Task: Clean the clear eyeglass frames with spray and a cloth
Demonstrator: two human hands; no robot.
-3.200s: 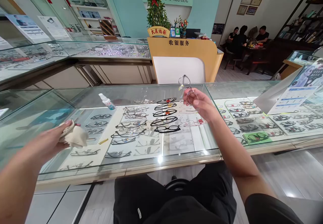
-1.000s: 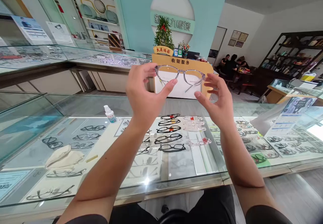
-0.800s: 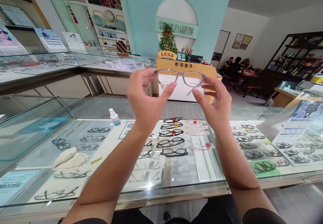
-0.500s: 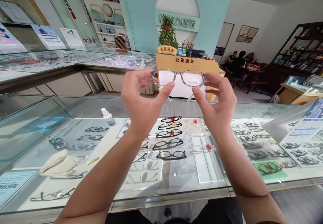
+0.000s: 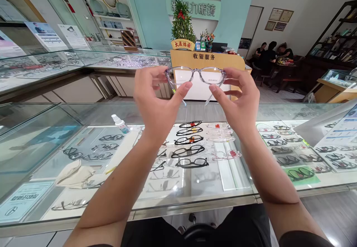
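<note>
Both hands hold up one pair of eyeglasses with a clear greyish frame and printing on one lens. My left hand pinches its left end, thumb below and fingers behind. At the other end, my right hand grips the same way. The lenses face forward and the temples point down behind the thumbs. Under my hands, a column of dark-framed glasses lies on the glass display case. Beside it are several clear frames, some with red stickers.
A white spray bottle stands left of my forearm, above a cream cloth pouch. More glasses and a leaning sign are on the right. Beyond is a wooden cashier counter with a plant; people sit at the back right.
The camera view has tilted down slightly, so the background sits higher in the picture. Both hands still hold the eyeglasses, now slightly higher in view and tipped a little.
</note>
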